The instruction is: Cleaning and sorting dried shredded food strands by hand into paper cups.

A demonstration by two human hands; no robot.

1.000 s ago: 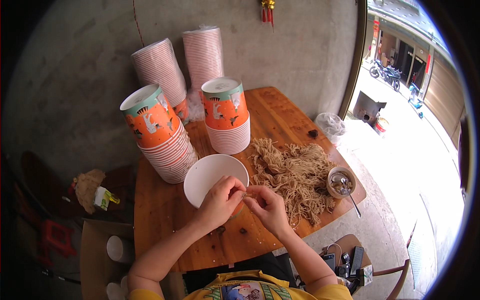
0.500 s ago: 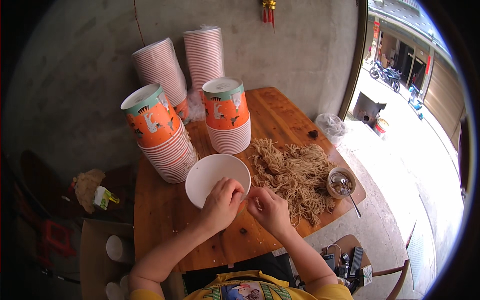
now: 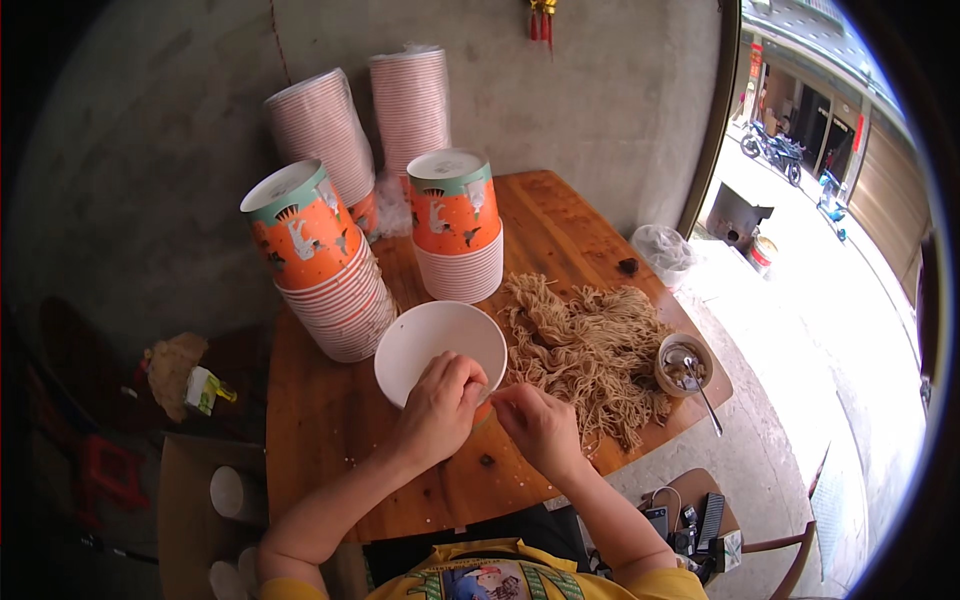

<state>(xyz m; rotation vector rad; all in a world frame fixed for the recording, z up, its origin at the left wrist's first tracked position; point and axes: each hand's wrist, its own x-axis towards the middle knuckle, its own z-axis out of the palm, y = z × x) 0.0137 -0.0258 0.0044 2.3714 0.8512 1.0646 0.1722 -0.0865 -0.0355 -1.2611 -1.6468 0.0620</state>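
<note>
A white paper bowl [image 3: 425,345] with an orange outside stands on the wooden table [image 3: 345,420] in front of me. My left hand [image 3: 440,410] is closed in a pinch over its near rim. Just to the right, my right hand [image 3: 540,425] is also pinched, its fingertips close to the left hand's. What lies between the fingertips is too small to make out. Right of the bowl spreads a heap of tan strands [image 3: 590,350], like dried noodles or yarn. Beyond it, at the table's right edge, a small tub [image 3: 664,378] holds a spoon [image 3: 704,398].
Upside-down stacks of orange paper bowls [image 3: 310,240] [image 3: 455,215] stand behind the bowl, with plastic-wrapped stacks [image 3: 320,135] [image 3: 410,110] near the wall. A cardboard box [image 3: 185,500] with white cups is at lower left. A stool [image 3: 690,490] at lower right carries a phone and small items.
My right hand has turned slightly, and its fingertips are drawn closer together. The left hand keeps its pinch at the bowl's rim. The whole view has shifted a little.
</note>
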